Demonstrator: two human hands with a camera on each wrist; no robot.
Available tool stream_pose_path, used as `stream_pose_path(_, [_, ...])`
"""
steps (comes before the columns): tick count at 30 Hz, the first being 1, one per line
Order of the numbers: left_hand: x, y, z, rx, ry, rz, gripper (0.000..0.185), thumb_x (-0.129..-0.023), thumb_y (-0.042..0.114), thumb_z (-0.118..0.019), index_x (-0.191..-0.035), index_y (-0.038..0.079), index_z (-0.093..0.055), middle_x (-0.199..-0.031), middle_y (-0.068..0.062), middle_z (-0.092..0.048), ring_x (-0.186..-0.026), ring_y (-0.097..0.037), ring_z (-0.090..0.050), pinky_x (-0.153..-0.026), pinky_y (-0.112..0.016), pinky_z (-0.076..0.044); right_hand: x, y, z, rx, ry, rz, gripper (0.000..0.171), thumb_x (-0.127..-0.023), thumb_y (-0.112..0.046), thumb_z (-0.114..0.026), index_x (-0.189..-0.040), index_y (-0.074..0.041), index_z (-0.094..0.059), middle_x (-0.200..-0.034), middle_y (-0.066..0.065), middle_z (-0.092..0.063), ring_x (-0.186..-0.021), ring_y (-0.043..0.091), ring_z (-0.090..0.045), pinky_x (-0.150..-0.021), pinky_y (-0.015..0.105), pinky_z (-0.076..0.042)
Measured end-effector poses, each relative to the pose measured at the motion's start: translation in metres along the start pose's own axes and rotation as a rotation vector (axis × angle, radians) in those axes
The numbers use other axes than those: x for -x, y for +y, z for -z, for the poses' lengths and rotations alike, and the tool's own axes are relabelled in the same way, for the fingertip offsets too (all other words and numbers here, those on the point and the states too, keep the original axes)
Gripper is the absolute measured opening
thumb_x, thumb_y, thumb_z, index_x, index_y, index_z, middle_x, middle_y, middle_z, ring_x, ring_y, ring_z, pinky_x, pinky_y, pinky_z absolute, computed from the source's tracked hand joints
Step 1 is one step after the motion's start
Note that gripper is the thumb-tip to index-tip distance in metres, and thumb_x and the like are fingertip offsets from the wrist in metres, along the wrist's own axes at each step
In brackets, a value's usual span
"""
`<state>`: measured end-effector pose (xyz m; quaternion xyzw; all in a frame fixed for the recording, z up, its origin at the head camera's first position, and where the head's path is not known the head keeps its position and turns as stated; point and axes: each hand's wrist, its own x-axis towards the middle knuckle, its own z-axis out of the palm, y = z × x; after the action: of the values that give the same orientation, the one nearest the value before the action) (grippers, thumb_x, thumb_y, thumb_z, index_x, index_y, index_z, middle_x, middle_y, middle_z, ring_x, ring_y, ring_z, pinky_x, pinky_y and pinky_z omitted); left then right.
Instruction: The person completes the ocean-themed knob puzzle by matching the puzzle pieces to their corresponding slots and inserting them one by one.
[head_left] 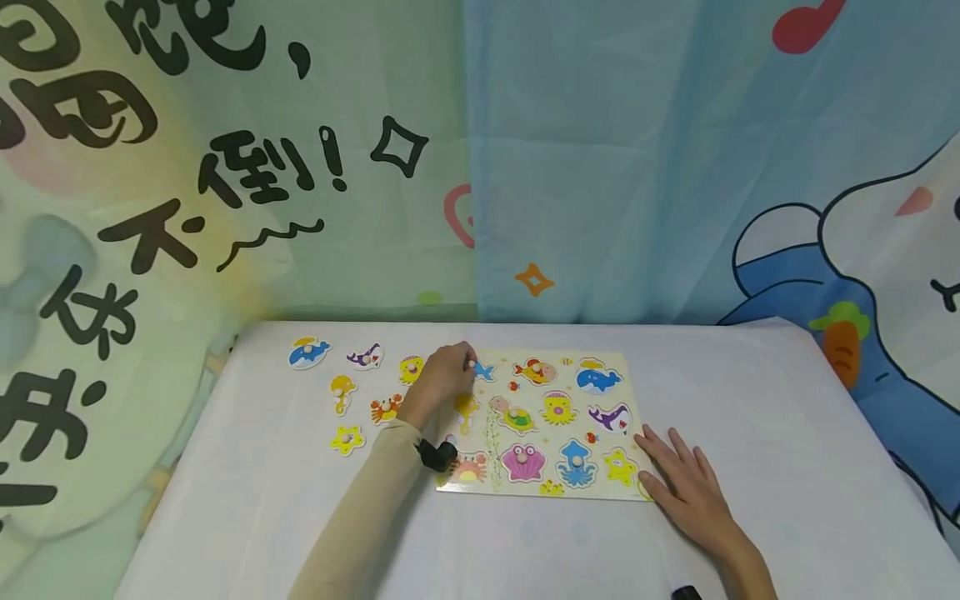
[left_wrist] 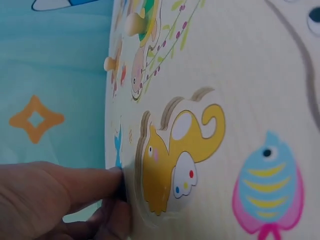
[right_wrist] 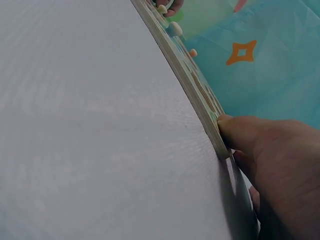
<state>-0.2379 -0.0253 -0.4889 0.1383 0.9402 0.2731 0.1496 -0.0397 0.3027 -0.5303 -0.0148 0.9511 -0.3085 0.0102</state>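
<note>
In the head view, my left hand [head_left: 446, 375] is at the far left corner of the puzzle board [head_left: 547, 433], thumb and fingers pinched on the blue fish [head_left: 486, 373] — its tail shows just right of my fingertips. My right hand [head_left: 686, 487] lies at the board's near right corner, fingers straight and apart. Left of the board, on the white cloth [head_left: 225, 533], lie six pieces, among them a whale [head_left: 306, 357] and a starfish [head_left: 347, 443]. In the left wrist view, my thumb and fingers meet just beside the seahorse hollow [left_wrist: 157, 175], the grip partly hidden. In the right wrist view, my thumb touches the board's corner — below it, my other fingers are mostly hidden.
</note>
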Motion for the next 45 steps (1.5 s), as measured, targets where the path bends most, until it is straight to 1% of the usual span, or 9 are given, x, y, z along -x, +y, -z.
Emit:
stream_pose_path(4, [0.001, 0.003, 0.000, -0.052, 0.014, -0.025, 0.015, -0.095, 0.012, -0.058, -0.108, 0.004, -0.061, -0.095, -0.010, -0.062, -0.082, -0.021, -0.050, -0.077, -0.032, -0.045, -0.001, -0.001, 0.000, -0.004, 0.009, 0.001, 0.054, -0.096, -0.037, -0.052, -0.144, -0.014, -0.044, -0.154, 0.021, -0.034, -0.147, 0.045, -0.011, -0.116, 0.061, 0.010])
stream_pose_path(14, [0.011, 0.003, 0.003, 0.001, -0.029, -0.024, 0.028, -0.091, 0.014, -0.066, -0.117, 0.006, -0.059, -0.105, -0.014, -0.049, -0.082, -0.022, -0.049, -0.076, -0.033, -0.046, 0.000, -0.001, 0.001, -0.002, 0.002, 0.003, 0.054, -0.096, -0.037, -0.052, -0.144, -0.015, -0.044, -0.154, 0.020, -0.034, -0.146, 0.045, -0.012, -0.116, 0.063, 0.007])
stream_pose_path(23, [0.026, 0.000, -0.018, -0.152, 0.187, -0.133, 0.038, -0.094, 0.015, -0.063, -0.130, 0.006, -0.055, -0.116, -0.017, -0.053, -0.100, -0.028, -0.053, -0.079, -0.039, -0.051, 0.000, -0.001, 0.002, -0.009, 0.005, -0.002, 0.053, -0.096, -0.036, -0.053, -0.144, -0.014, -0.044, -0.154, 0.021, -0.034, -0.146, 0.047, -0.013, -0.115, 0.064, 0.006])
stream_pose_path(26, [0.033, -0.003, -0.022, -0.118, 0.203, -0.145, 0.046, -0.094, 0.016, -0.062, -0.137, 0.006, -0.049, -0.125, -0.017, -0.054, -0.110, -0.029, -0.053, -0.087, -0.041, -0.050, 0.000, -0.002, 0.002, -0.016, 0.002, -0.005, 0.054, -0.096, -0.036, -0.053, -0.144, -0.014, -0.044, -0.154, 0.020, -0.034, -0.146, 0.047, -0.013, -0.115, 0.064, 0.006])
stream_pose_path(29, [0.040, -0.006, -0.022, -0.067, 0.156, -0.155, 0.053, -0.094, 0.016, -0.062, -0.142, 0.006, -0.042, -0.134, -0.017, -0.053, -0.117, -0.031, -0.052, -0.096, -0.043, -0.047, 0.001, -0.002, 0.002, -0.013, 0.010, -0.002, 0.053, -0.096, -0.036, -0.053, -0.144, -0.015, -0.044, -0.154, 0.020, -0.034, -0.145, 0.047, -0.014, -0.115, 0.064, 0.006])
stream_pose_path(34, [0.056, -0.013, -0.011, 0.028, 0.057, -0.092, 0.054, -0.095, 0.020, -0.058, -0.145, 0.007, -0.041, -0.136, -0.014, -0.055, -0.123, -0.031, -0.052, -0.104, -0.045, -0.043, 0.001, -0.005, -0.003, -0.019, 0.007, -0.002, 0.053, -0.095, -0.036, -0.054, -0.143, -0.015, -0.045, -0.154, 0.019, -0.035, -0.145, 0.047, -0.014, -0.115, 0.064, 0.005])
stream_pose_path(38, [0.076, -0.027, 0.007, 0.079, 0.113, -0.026, 0.041, -0.095, 0.019, -0.059, -0.134, 0.007, -0.054, -0.121, -0.013, -0.064, -0.109, -0.027, -0.061, -0.093, -0.043, -0.050, 0.001, -0.006, -0.005, -0.010, -0.005, -0.003, 0.054, -0.096, -0.037, -0.053, -0.144, -0.016, -0.044, -0.155, 0.019, -0.034, -0.146, 0.046, -0.013, -0.116, 0.064, 0.005])
stream_pose_path(41, [0.091, -0.045, 0.021, 0.064, 0.163, 0.009, 0.032, -0.094, 0.017, -0.060, -0.124, 0.006, -0.062, -0.110, -0.011, -0.067, -0.094, -0.022, -0.063, -0.082, -0.038, -0.053, 0.001, -0.004, -0.003, -0.002, 0.005, 0.007, 0.053, -0.096, -0.036, -0.053, -0.144, -0.016, -0.043, -0.154, 0.019, -0.035, -0.146, 0.046, -0.014, -0.116, 0.063, 0.005])
stream_pose_path(45, [0.111, -0.071, 0.037, 0.046, 0.167, 0.088, 0.028, -0.094, 0.018, -0.059, -0.119, 0.006, -0.064, -0.099, -0.010, -0.069, -0.079, -0.017, -0.060, -0.067, -0.029, -0.050, 0.001, -0.002, 0.000, -0.005, 0.019, 0.018, 0.053, -0.096, -0.035, -0.053, -0.144, -0.015, -0.044, -0.153, 0.021, -0.036, -0.146, 0.046, -0.015, -0.117, 0.061, 0.007])
